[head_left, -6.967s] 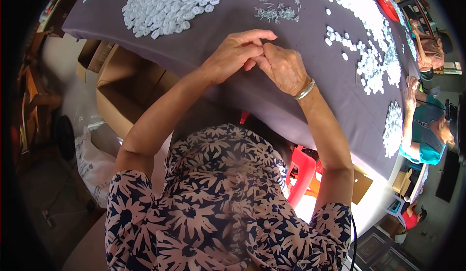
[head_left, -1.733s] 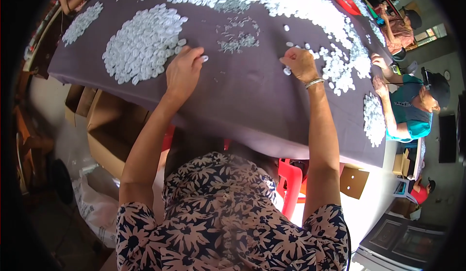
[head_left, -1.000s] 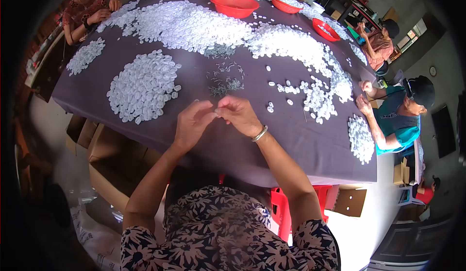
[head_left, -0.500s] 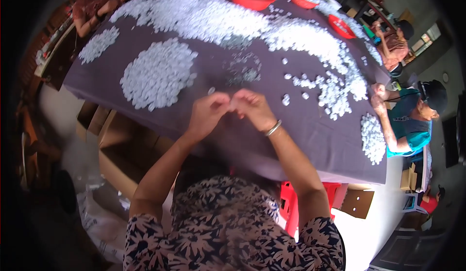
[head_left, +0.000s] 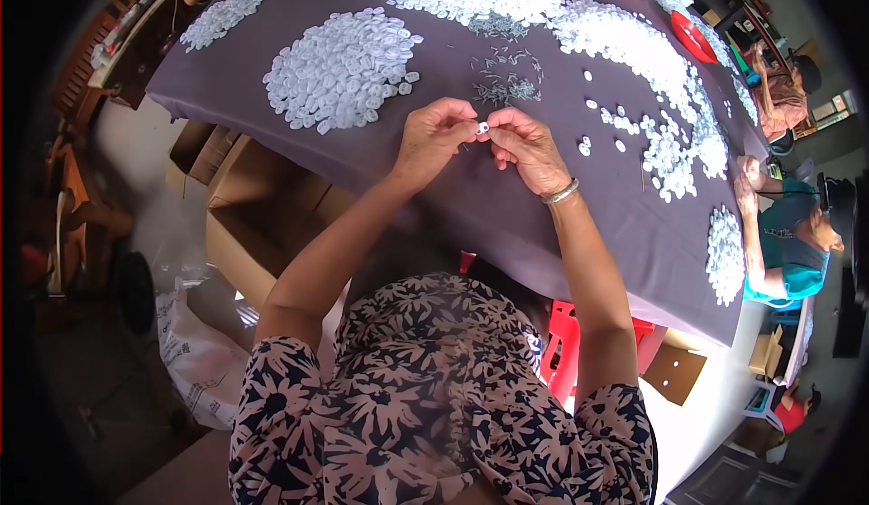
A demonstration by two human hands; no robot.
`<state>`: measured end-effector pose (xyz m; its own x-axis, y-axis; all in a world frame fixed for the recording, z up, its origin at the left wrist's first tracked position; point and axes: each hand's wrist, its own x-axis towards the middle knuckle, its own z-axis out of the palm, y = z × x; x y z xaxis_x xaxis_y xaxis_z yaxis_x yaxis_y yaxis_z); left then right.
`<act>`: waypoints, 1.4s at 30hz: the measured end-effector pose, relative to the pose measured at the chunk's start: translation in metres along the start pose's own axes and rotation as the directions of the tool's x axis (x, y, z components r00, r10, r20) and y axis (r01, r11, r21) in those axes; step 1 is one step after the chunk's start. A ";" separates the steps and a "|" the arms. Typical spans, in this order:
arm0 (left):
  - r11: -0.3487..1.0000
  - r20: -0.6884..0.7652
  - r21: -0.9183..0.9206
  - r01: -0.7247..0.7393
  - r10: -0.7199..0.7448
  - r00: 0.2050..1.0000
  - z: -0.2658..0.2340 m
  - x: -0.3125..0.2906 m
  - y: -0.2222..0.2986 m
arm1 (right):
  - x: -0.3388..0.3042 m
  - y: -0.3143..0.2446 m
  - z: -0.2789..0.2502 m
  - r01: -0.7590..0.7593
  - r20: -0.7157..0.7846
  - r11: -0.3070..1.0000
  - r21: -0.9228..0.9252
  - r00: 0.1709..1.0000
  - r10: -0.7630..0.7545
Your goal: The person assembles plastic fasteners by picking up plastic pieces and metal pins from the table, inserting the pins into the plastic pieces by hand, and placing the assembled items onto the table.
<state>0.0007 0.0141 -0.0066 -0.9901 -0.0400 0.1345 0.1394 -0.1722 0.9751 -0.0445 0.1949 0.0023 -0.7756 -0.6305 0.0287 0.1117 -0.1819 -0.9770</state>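
Note:
In front of me, just over the near part of the table, both hands meet at a small white plastic piece (head_left: pixel 483 128) with dark holes in it. My left hand (head_left: pixel 433 143) is closed, pinching it between thumb and forefinger from the left. From the right, the thumb and forefinger of my right hand (head_left: pixel 532 152), a bracelet on its wrist, close on the same piece. Just beyond my fingers lies a scatter of small grey slender pieces (head_left: pixel 509 90), too small to name. A round pile of similar white pieces (head_left: pixel 339 71) lies left of my hands.
A long heap of white pieces (head_left: pixel 625 39) spreads across the dark tablecloth (head_left: pixel 434 206). Red basins (head_left: pixel 692 36) stand at the far side. Open cardboard boxes (head_left: pixel 262 224) stand below the near left edge, a red stool (head_left: pixel 563 347) below the right. A person in teal (head_left: pixel 797 242) sits at right.
The view has shifted, so the table sits higher and further right in it. The white piece between my fingers now shows clearly. A loose piece near my left hand is no longer visible.

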 end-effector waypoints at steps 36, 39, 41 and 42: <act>0.992 0.137 0.125 -0.029 0.012 0.991 0.001 0.000 0.001 | 0.000 -0.002 0.002 -0.029 -0.106 0.999 -0.030 0.994 0.026; 0.994 0.128 -0.004 0.109 -0.107 0.986 -0.001 -0.002 0.009 | -0.001 -0.003 0.008 0.051 -0.092 0.995 -0.085 0.994 -0.059; 0.970 0.178 -0.119 0.212 -0.189 0.966 -0.004 -0.002 0.009 | 0.000 -0.002 0.006 0.108 -0.062 0.980 -0.167 0.991 -0.120; 0.970 0.176 -0.119 0.212 -0.190 0.966 -0.004 -0.002 0.010 | -0.001 0.001 0.001 0.134 -0.027 0.958 -0.253 0.989 -0.146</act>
<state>0.0039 0.0088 0.0024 -0.9856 0.1674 -0.0244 -0.0733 -0.2926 0.9534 -0.0433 0.1949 0.0015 -0.8002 -0.5766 0.1648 -0.1540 -0.0679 -0.9857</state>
